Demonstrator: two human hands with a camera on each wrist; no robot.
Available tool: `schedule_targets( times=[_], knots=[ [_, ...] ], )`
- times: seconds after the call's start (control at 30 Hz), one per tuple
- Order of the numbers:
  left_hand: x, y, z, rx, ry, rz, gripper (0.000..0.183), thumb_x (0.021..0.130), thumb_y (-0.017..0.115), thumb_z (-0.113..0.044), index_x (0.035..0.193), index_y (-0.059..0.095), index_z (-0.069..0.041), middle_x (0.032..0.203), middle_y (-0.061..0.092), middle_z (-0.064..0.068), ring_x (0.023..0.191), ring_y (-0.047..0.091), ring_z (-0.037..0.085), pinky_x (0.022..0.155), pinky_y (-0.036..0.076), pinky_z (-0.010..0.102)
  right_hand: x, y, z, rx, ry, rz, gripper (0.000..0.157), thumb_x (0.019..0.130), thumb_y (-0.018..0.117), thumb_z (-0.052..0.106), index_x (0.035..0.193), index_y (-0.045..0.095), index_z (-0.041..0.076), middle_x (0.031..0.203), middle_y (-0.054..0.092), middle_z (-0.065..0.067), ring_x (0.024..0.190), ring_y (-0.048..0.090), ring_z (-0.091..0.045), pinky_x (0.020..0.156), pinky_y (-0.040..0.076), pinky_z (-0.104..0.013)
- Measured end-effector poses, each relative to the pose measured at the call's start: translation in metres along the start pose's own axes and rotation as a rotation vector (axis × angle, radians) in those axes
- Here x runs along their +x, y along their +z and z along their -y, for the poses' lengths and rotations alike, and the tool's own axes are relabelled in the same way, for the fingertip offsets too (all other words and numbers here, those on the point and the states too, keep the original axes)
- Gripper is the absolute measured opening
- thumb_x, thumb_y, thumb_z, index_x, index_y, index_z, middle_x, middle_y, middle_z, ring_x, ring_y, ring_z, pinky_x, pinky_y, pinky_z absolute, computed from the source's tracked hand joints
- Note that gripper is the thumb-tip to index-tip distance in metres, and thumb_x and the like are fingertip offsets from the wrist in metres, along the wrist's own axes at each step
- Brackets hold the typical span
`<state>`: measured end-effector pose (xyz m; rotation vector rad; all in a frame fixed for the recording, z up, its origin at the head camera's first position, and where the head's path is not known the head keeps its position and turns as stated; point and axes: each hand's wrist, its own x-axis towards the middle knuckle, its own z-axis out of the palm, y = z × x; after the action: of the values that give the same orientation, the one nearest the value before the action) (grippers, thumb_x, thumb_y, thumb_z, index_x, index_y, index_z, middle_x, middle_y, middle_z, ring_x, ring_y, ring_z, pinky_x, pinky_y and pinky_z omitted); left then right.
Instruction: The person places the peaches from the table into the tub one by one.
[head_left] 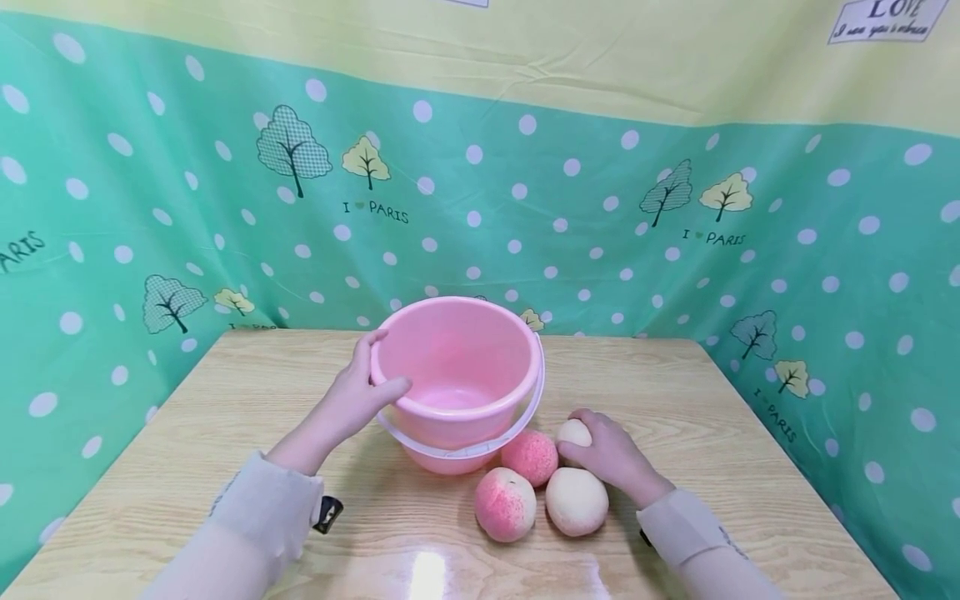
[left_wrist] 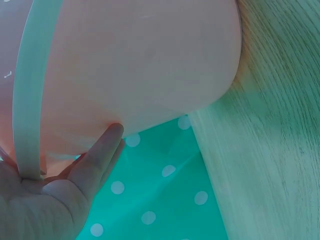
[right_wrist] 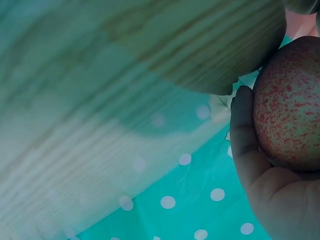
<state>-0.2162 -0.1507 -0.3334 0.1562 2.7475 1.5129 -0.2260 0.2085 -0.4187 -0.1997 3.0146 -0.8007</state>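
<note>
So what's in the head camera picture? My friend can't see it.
A person's left hand holds a pink bucket by its rim while the right hand grips a peach. Three more peaches lie nearby on the table, before a spotted green cloth.

Green, pale-dotted cloth (head_left: pixel 495 242) is hanging behind and beside a wood-grained table (head_left: pixel 225 400); printed trees (head_left: pixel 292 150) are standing above "PARIS" lettering (head_left: pixel 387 214), a yellow band (head_left: pixel 450 58) is running along the top, and light (head_left: pixel 427 575) is glinting off the tabletop

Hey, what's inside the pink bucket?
In the pink bucket, bare inner wall and part of the bottom show; the front rim hides the near inside.
</note>
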Motion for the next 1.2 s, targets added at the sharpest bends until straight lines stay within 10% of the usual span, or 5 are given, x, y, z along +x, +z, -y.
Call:
schedule_targets(
  times=[1.2],
  knots=[
    [0.0, 0.0, 0.002, -0.025, 0.005, 0.001, 0.086, 0.082, 0.062, -0.037, 0.148, 0.008, -0.02, 0.145, 0.031, 0.019, 0.127, 0.04, 0.033, 0.102, 0.036, 0.05, -0.005, -0.032, 0.014, -0.167, -0.114, -0.084, 0.052, 0.071, 0.066, 0.036, 0.114, 0.058, 0.01, 0.097, 0.058, -0.007, 0.076, 0.053, -0.02, 0.059, 0.045, -0.031]
  ],
)
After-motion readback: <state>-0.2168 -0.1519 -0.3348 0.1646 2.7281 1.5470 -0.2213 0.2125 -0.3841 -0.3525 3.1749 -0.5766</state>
